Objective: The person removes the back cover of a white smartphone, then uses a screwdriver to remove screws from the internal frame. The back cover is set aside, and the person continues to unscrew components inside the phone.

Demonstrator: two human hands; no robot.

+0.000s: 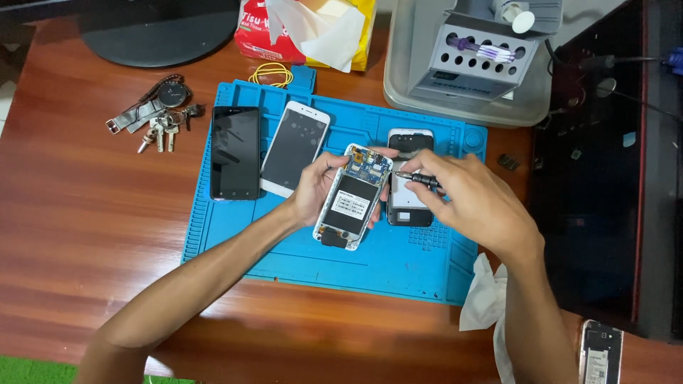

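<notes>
My left hand (318,186) grips the edge of an opened phone (353,201) with its back cover off, its circuit board and battery showing. It rests on a blue work mat (398,263). My right hand (473,199) holds a small dark screwdriver (418,178), its tip pointing at the top right of the opened phone. Under my right hand lies a black-and-white phone (408,142), partly hidden.
A black phone (235,152) and a white phone (294,147) lie on the mat's left. Keys (158,114), a yellow rubber band (271,73), a tissue pack (306,28), a grey tool holder in a tray (469,60), a crumpled tissue (486,299) and another opened phone (600,352) lie around.
</notes>
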